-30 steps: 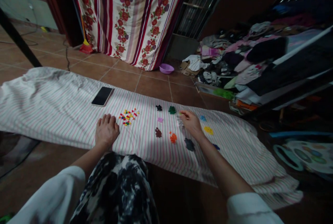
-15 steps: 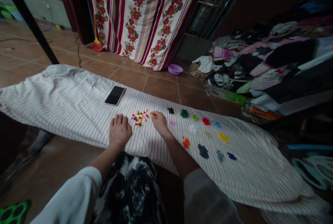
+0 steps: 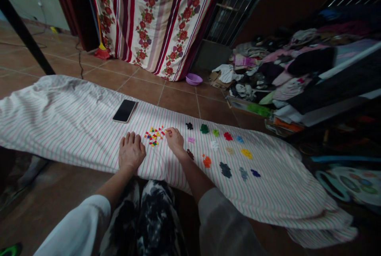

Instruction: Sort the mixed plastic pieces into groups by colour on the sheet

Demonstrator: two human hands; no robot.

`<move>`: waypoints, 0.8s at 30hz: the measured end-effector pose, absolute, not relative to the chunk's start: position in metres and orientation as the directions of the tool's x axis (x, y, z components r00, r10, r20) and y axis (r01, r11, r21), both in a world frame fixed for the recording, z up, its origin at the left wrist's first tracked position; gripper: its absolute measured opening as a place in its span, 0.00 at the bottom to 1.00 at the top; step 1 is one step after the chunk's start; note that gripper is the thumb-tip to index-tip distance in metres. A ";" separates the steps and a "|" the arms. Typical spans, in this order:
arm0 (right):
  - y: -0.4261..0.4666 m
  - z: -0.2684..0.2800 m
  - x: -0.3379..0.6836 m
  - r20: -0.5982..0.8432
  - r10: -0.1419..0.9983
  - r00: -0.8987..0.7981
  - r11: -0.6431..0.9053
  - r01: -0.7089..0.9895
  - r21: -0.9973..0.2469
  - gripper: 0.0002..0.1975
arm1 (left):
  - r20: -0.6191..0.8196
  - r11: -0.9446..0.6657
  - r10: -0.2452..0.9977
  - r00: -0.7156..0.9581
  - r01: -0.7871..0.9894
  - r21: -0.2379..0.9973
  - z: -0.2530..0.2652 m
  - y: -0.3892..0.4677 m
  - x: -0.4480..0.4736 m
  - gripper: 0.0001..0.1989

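Observation:
My left hand (image 3: 131, 151) lies palm down on the striped cloth (image 3: 89, 129), its fingers stretched out, just left of a mixed heap of small coloured pieces (image 3: 154, 137). Red, yellow, green and a few other colours show in that heap. At its right edge my right hand (image 3: 175, 140) has thumb and forefinger pinched together. A yellow speck shows at those fingertips, too small to tell whether it is held. Right of this hand lie piles sorted by colour, among them a black pile (image 3: 189, 126), a pink pile (image 3: 191, 140) and an orange pile (image 3: 206, 161). My right forearm partly covers a brown pile (image 3: 189, 154).
A phone (image 3: 125, 110) lies on the cloth beyond my left hand. Farther right are a dark green pile (image 3: 204, 129), a yellow pile (image 3: 246, 153) and a dark grey pile (image 3: 225, 170). On the tiled floor beyond stand a purple basin (image 3: 193, 79) and heaped clothes (image 3: 268, 65).
The view has shifted, so the cloth and things on it appear farther left. The brown pile now shows beside my right forearm. Both hands keep nearly the same places on the cloth.

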State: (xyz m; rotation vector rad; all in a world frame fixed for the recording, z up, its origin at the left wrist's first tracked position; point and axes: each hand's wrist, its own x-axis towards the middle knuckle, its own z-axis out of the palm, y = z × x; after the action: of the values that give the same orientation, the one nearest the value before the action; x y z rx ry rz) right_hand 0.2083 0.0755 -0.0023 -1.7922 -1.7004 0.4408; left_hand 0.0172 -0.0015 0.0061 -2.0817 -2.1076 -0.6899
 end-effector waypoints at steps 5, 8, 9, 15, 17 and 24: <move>0.077 -0.005 0.215 0.156 0.979 0.135 0.037 0.629 -0.776 0.05 | 0.404 -0.052 0.914 -0.037 0.977 0.206 0.006 -0.001 0.016 0.18; 0.073 -0.005 0.220 0.149 0.976 0.159 0.038 0.548 -0.836 0.05 | 0.422 -0.056 0.906 -0.027 0.982 0.182 0.006 -0.001 0.015 0.18; 0.071 -0.004 0.222 0.153 0.974 0.168 0.043 0.525 -0.850 0.05 | 0.426 -0.054 0.904 -0.026 0.983 0.176 0.006 -0.001 0.015 0.18; 0.051 0.012 0.254 0.275 0.935 0.224 0.151 0.451 -0.880 0.09 | 0.394 -0.062 0.919 -0.016 0.981 0.184 0.014 -0.005 0.017 0.20; 0.042 0.016 0.277 0.308 0.922 0.235 0.178 0.452 -0.874 0.11 | 0.388 -0.057 0.921 -0.018 0.982 0.182 0.017 -0.006 0.017 0.20; 0.011 0.022 0.404 0.375 0.816 0.440 0.073 0.565 -0.822 0.13 | 0.391 -0.071 0.920 0.004 0.985 0.158 0.021 -0.008 0.019 0.18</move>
State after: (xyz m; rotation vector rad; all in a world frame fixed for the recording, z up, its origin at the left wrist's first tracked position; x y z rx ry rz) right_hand 0.4035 0.0113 0.0220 -1.6061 -1.2346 0.2886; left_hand 0.0187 -0.0082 0.0214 -2.1041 -2.0233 -0.5992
